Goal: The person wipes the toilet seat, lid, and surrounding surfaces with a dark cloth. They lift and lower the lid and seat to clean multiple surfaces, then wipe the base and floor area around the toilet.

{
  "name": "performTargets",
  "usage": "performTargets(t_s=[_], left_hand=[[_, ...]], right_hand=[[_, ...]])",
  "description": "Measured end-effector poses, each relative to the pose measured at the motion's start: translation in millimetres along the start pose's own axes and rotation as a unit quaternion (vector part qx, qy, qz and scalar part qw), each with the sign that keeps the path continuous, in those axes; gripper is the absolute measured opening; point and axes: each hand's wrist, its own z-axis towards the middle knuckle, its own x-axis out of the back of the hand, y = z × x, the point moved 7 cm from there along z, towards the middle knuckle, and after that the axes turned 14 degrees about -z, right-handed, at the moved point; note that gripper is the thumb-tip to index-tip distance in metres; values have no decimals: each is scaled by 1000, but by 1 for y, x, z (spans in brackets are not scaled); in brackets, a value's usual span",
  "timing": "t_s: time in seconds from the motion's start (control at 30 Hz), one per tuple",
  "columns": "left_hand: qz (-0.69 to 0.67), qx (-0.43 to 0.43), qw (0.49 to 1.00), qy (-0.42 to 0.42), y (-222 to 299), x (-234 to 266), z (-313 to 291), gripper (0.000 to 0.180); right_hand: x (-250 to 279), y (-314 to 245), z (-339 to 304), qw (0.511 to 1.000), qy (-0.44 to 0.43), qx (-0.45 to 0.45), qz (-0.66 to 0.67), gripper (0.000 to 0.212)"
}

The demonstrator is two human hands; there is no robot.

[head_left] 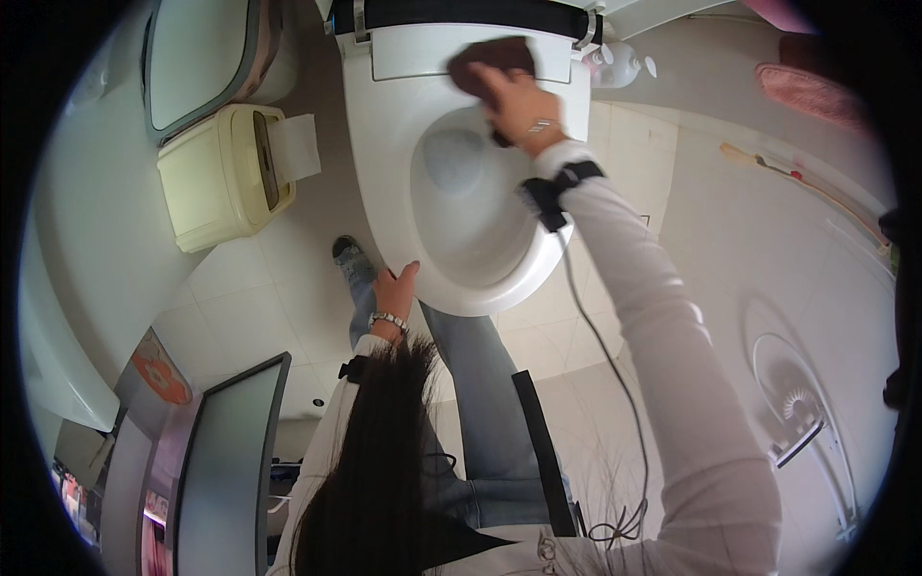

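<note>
A dark brown cloth [509, 56] lies bunched under the fingers of my right hand [524, 108], which presses it against the back of the white toilet [384, 173]. This spot is just behind the bowl opening, near the hinge panel, on the right side. Part of the cloth also shows below my palm. At the front left of the toilet, my left hand [394, 293] touches the outer edge of the rim. Its thumb and a finger are apart, with nothing visible between them; the other fingers are hidden. Water shows at the bottom of the bowl.
A cream bin [206, 178] with white paper at its opening stands left of the toilet. Clear pump bottles [624, 65] are behind it on the right. A cable [610, 346] hangs from my right wrist. A long-handled brush [807, 182] is along the right wall.
</note>
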Motion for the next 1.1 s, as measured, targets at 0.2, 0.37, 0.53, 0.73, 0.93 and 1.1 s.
performTargets(t_s=[0.2, 0.37, 0.53, 0.73, 0.93, 1.1], left_hand=[[-96, -25, 994, -34, 12, 4, -28, 50], [-62, -4, 996, -64, 21, 11, -45, 49], [268, -458, 819, 216, 122, 32, -101, 40], [255, -349, 867, -246, 134, -99, -80, 13], [593, -117, 713, -356, 54, -198, -30, 17], [546, -165, 747, -341, 58, -241, -22, 49]], right_hand=[[-13, 128, -125, 956, -160, -225, 95, 75], [-38, 90, -273, 592, -436, -401, 547, 77], [-51, 74, -308, 555, -417, -406, 594, 73], [-63, 80, -308, 579, -413, -391, 583, 73], [-57, 78, -310, 543, -395, -384, 634, 66], [-55, 75, -304, 546, -375, -350, 663, 71]])
